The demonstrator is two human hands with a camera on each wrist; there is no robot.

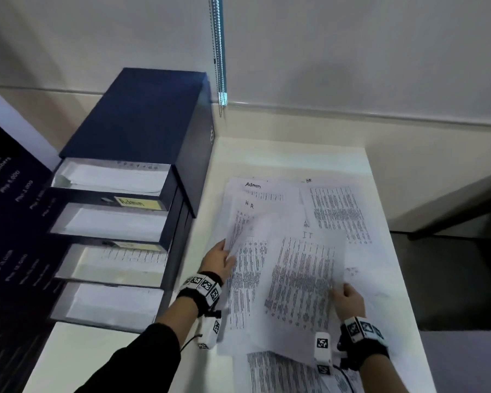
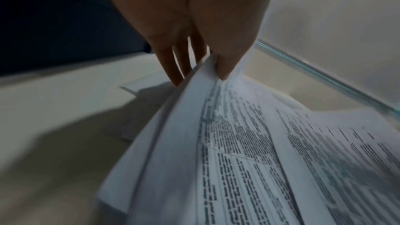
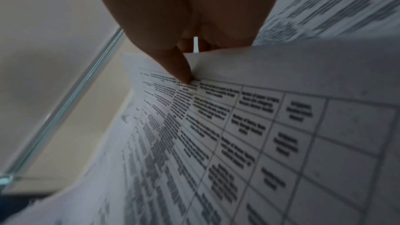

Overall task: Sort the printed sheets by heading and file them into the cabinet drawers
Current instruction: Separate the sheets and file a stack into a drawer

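Observation:
Printed sheets lie spread over the white table (image 1: 284,157). One headed "Admin" (image 1: 262,188) and one headed "HR" (image 1: 339,211) lie farthest from me. My left hand (image 1: 219,258) pinches the left edge of a small bundle of sheets (image 1: 245,268) headed "HR", thumb on top and fingers (image 2: 173,67) underneath. My right hand (image 1: 347,299) pinches the lower right edge of a sheet headed "IT" (image 1: 304,276), lifted above the pile, its thumb (image 3: 179,67) on the printed table. The dark blue drawer cabinet (image 1: 136,129) stands at the left with several drawers pulled out; the top drawer (image 1: 111,180) holds paper and carries a yellow "Admin" label (image 1: 138,203).
A dark poster with white print (image 1: 9,211) leans left of the cabinet. A metal bead chain (image 1: 219,52) hangs against the wall behind the table. The table's right edge drops to a dark floor (image 1: 451,273). More printed sheets (image 1: 281,373) lie at the near edge.

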